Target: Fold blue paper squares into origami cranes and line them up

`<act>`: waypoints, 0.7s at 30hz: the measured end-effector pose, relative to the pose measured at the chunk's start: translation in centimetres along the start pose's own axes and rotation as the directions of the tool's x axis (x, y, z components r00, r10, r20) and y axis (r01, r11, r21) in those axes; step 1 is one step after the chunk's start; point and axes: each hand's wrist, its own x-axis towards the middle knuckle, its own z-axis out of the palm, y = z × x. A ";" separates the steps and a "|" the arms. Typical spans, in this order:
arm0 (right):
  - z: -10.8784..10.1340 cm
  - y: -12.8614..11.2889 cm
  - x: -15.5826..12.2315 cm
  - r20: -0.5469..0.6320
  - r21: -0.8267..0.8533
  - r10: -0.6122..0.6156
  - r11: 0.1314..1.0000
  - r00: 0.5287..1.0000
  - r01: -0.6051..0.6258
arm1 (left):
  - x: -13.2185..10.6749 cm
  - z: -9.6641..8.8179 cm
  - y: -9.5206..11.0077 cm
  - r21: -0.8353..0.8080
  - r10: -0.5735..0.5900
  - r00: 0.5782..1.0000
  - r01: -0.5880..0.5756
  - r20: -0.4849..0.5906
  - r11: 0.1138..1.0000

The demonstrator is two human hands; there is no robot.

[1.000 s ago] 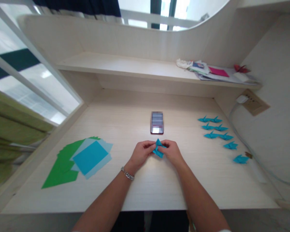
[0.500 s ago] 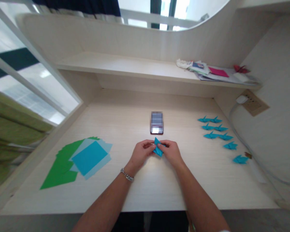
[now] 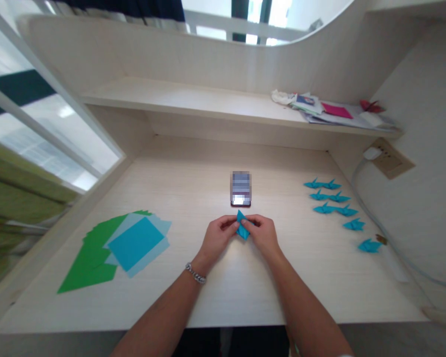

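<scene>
A small, partly folded blue paper piece (image 3: pixel 242 227) is pinched between both my hands just above the middle of the pale wooden desk (image 3: pixel 223 282). My left hand (image 3: pixel 217 236), with a metal bracelet on its wrist, grips the piece's left side with closed fingers. My right hand (image 3: pixel 263 234) closes on its right side. A phone (image 3: pixel 241 188) lies flat right behind my hands.
A stack of blue and green paper sheets (image 3: pixel 124 243) lies at the left. Several finished blue paper cranes (image 3: pixel 332 201) sit in rows at the right. A shelf (image 3: pixel 193 101) at the back holds papers (image 3: pixel 330 111). A wall socket (image 3: pixel 388 158) with a cable is at the right.
The blue paper piece looks more compact between my fingers, its lower tip now tucked in. My hands stay in the same place.
</scene>
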 end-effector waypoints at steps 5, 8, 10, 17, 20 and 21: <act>0.0 -0.1 0.0 -0.012 0.038 0.005 0.999 1.000 -0.005 | -0.2 0.2 0.0 0.057 0.064 0.998 -0.063 -0.012 0.996; 0.1 0.1 0.1 -0.012 0.069 0.024 0.997 1.000 -0.023 | -0.2 0.2 0.0 0.070 0.073 0.997 -0.073 -0.006 0.995; 0.1 0.2 0.1 0.015 0.108 0.051 0.993 0.999 -0.052 | -0.1 0.2 0.0 0.077 0.072 0.997 -0.069 -0.031 0.995; 0.1 0.2 0.0 0.122 0.151 0.106 0.981 0.987 -0.124 | 0.1 -0.1 -0.3 0.069 0.026 0.996 -0.020 -0.088 0.997; 0.2 0.3 0.1 0.119 0.153 0.105 0.981 0.987 -0.123 | 0.2 -0.2 -0.4 0.045 0.009 0.996 -0.005 -0.092 0.999; 0.2 0.4 0.1 0.117 0.159 0.109 0.979 0.987 -0.127 | 0.2 -0.2 -0.5 0.037 0.004 0.996 -0.001 -0.091 0.999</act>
